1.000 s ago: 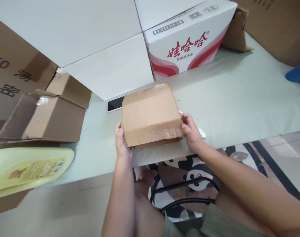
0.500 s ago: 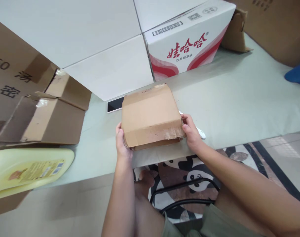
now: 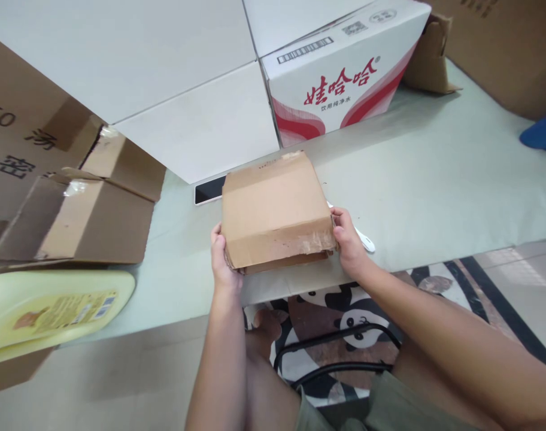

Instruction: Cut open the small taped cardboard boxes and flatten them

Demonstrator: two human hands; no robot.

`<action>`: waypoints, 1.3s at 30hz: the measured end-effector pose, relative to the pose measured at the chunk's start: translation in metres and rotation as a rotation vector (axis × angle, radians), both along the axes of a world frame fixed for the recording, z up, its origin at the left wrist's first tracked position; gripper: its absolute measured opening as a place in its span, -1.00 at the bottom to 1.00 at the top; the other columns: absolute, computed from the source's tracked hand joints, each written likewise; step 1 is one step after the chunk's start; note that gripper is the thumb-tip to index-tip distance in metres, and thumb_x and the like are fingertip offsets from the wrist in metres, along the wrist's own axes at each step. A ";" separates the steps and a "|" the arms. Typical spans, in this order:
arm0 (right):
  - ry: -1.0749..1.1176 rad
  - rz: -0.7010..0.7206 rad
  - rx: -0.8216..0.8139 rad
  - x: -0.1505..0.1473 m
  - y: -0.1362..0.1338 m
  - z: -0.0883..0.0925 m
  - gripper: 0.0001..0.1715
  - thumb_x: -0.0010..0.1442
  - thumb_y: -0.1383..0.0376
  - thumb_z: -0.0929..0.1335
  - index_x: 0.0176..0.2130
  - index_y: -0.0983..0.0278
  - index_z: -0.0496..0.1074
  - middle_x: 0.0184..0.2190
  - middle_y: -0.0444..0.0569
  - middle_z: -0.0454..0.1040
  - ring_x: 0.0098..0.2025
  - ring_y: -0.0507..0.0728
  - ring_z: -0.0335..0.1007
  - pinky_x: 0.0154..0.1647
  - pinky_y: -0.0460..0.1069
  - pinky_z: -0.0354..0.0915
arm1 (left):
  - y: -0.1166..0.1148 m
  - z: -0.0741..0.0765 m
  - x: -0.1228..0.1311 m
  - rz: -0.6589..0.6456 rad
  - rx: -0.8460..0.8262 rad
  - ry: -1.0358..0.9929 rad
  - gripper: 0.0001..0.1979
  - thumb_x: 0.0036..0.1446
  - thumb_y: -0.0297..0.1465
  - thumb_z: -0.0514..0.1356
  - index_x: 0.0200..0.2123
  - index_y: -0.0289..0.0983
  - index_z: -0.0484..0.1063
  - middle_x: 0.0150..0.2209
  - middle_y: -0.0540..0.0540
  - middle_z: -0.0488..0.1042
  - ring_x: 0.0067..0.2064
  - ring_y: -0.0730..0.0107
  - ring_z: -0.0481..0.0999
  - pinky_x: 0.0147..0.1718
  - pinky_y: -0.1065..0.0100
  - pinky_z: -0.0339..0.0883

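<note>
A small brown cardboard box (image 3: 275, 200) is held between both hands near the table's front edge, with a gap along its near side and worn tape at its near right corner. My left hand (image 3: 223, 260) grips the box's left near corner, the thumb on its side. At the right near corner my right hand (image 3: 348, 242) is closed on it, thumb and fingers pinching the edge. Behind the box's left side lies a dark-screened phone (image 3: 209, 191), partly covered. A white object (image 3: 366, 240), mostly hidden by my right hand, lies beside the box.
White cartons (image 3: 201, 126) and a red-and-white carton (image 3: 336, 96) stand behind on the green-covered table (image 3: 439, 173). Open brown boxes (image 3: 115, 221) and a yellow bottle (image 3: 61, 308) are at the left. A blue object (image 3: 542, 133) sits at the right edge.
</note>
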State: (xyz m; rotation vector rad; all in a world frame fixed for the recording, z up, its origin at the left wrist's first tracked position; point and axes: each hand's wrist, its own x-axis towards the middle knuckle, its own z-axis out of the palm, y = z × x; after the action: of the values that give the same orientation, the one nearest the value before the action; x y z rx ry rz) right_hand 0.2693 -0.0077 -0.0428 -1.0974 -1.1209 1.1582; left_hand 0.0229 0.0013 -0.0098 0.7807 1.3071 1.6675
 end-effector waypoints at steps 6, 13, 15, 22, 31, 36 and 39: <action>0.016 -0.001 0.008 -0.001 0.000 0.000 -0.25 0.12 -0.38 0.26 -0.02 0.10 0.24 -0.27 -0.09 0.31 -0.21 0.21 0.29 -0.08 0.17 0.28 | -0.001 -0.001 0.003 0.017 0.001 -0.033 -0.51 -0.03 0.02 0.34 -0.14 -0.19 0.47 -0.15 -0.06 0.51 -0.13 0.28 0.49 -0.16 0.33 0.33; 0.038 -0.029 0.009 -0.002 -0.001 -0.002 -0.27 0.13 -0.36 0.26 -0.01 0.10 0.25 -0.25 -0.08 0.34 -0.20 0.22 0.32 -0.10 0.16 0.31 | 0.000 -0.003 0.005 0.024 0.007 -0.019 -0.52 0.01 0.02 0.31 -0.15 -0.19 0.46 -0.16 -0.07 0.52 -0.16 0.26 0.50 -0.21 0.31 0.33; 0.037 -0.029 0.004 -0.002 -0.002 -0.002 -0.27 0.14 -0.36 0.25 0.00 0.10 0.24 -0.26 -0.09 0.33 -0.20 0.22 0.33 -0.10 0.15 0.32 | 0.001 -0.004 0.006 0.032 0.020 -0.001 -0.53 0.03 0.03 0.29 -0.15 -0.19 0.45 -0.17 -0.07 0.52 -0.16 0.26 0.49 -0.21 0.30 0.32; 0.034 -0.039 -0.009 -0.002 -0.004 0.001 -0.27 0.14 -0.36 0.25 0.01 0.10 0.24 -0.27 -0.09 0.32 -0.21 0.22 0.32 -0.13 0.14 0.32 | 0.000 -0.006 0.006 0.038 0.026 0.024 -0.56 0.07 0.01 0.27 -0.15 -0.19 0.44 -0.18 -0.07 0.51 -0.17 0.27 0.51 -0.22 0.32 0.34; 0.040 -0.037 -0.015 -0.002 -0.004 0.004 -0.25 0.13 -0.37 0.25 0.00 0.11 0.24 -0.25 -0.08 0.35 -0.21 0.21 0.33 -0.15 0.14 0.34 | 0.000 -0.005 0.007 0.038 0.008 0.018 -0.55 0.05 0.01 0.28 -0.14 -0.19 0.45 -0.18 -0.07 0.51 -0.17 0.26 0.50 -0.23 0.31 0.32; 0.014 -0.040 0.004 -0.001 -0.004 0.001 -0.31 0.18 -0.34 0.23 -0.03 0.11 0.26 -0.25 -0.08 0.34 -0.18 0.22 0.32 -0.07 0.16 0.33 | 0.001 -0.005 0.007 0.039 0.028 0.032 -0.56 0.07 0.01 0.27 -0.15 -0.19 0.44 -0.20 -0.06 0.51 -0.19 0.28 0.50 -0.24 0.32 0.33; -0.016 -0.044 -0.003 -0.001 -0.005 0.000 -0.31 0.19 -0.35 0.21 -0.04 0.10 0.26 -0.25 -0.07 0.32 -0.16 0.23 0.31 -0.02 0.17 0.31 | 0.001 -0.006 0.006 0.035 0.023 0.051 -0.55 0.08 0.03 0.25 -0.14 -0.19 0.42 -0.20 -0.07 0.50 -0.20 0.27 0.50 -0.25 0.30 0.31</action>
State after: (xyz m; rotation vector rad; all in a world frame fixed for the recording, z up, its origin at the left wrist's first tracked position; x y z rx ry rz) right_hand 0.2687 -0.0123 -0.0429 -1.1298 -1.1031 1.1187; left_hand 0.0293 0.0021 -0.0158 0.8232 1.3461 1.7032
